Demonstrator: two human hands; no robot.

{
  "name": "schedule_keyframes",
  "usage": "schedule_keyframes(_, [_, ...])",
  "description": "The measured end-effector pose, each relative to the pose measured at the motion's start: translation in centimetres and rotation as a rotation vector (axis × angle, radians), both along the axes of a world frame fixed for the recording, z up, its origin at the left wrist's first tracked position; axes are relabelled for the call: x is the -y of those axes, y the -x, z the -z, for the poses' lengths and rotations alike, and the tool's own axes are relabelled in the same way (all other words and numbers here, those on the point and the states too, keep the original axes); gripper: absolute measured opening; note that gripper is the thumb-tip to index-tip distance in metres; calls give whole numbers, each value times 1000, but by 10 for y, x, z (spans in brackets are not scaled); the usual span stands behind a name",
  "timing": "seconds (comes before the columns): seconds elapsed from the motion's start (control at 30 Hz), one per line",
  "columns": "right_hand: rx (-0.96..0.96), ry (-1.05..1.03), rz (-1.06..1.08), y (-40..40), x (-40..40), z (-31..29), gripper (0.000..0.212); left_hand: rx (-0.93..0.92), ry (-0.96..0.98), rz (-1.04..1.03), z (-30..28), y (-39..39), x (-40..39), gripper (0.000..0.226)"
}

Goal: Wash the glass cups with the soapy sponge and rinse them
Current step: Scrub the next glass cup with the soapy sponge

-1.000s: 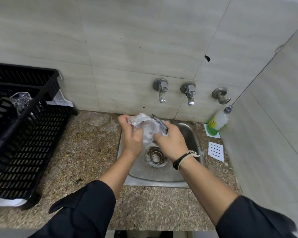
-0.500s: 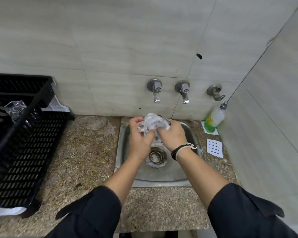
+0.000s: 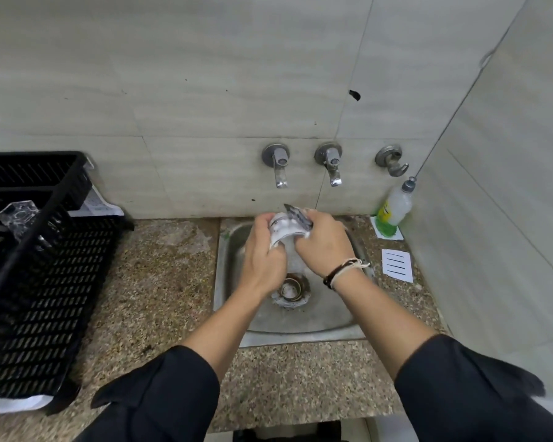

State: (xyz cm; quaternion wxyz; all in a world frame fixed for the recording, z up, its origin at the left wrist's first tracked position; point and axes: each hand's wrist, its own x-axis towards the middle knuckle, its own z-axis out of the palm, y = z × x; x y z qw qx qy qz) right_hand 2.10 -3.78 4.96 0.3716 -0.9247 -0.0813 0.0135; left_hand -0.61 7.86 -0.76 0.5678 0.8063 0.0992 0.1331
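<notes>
Glass cup (image 3: 283, 231), 1, soapy, over steel sink (image 3: 300, 317): left hand (image 3: 262, 260) grips it; right hand (image 3: 324, 242) grasps dark sponge (image 3: 297, 215) at rim. 2nd faceted cup (image 3: 18, 215) in black lattice rack (image 3: 45, 298). 3 metal taps (image 3: 276, 164); speckled counter (image 3: 160, 282).

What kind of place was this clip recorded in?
Most likely a small kitchen or pantry wash-up corner. A small steel sink is set in a speckled stone counter under wall taps, with a black dish rack on the left and a dish soap bottle in the tiled corner.
</notes>
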Motion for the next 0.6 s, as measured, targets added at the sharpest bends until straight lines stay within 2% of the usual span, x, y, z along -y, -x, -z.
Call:
schedule_keyframes(0.07, [-27,-45,-15,8,0,-1,20,27,196,-162,-3,-6,1,32])
schedule_keyframes(0.13, [-77,-104,-27,20,0,-1,16,16,370,-251,-6,-14,-2,38])
schedule_keyframes(0.3, [-155,-254,103,-1,-3,-1,15,-21,469,-189,-8,-20,11,39])
schedule_keyframes(0.43, [-127,-204,42,13,-4,1,22,-48,809,-321,-8,-22,14,31])
schedule_keyframes(0.53, [-113,-182,92,-2,-3,-4,15,-60,811,-307,-2,-20,26,55])
schedule_keyframes(0.6, [-103,-182,71,4,-8,-5,19,-76,895,-346,-1,-18,25,53])
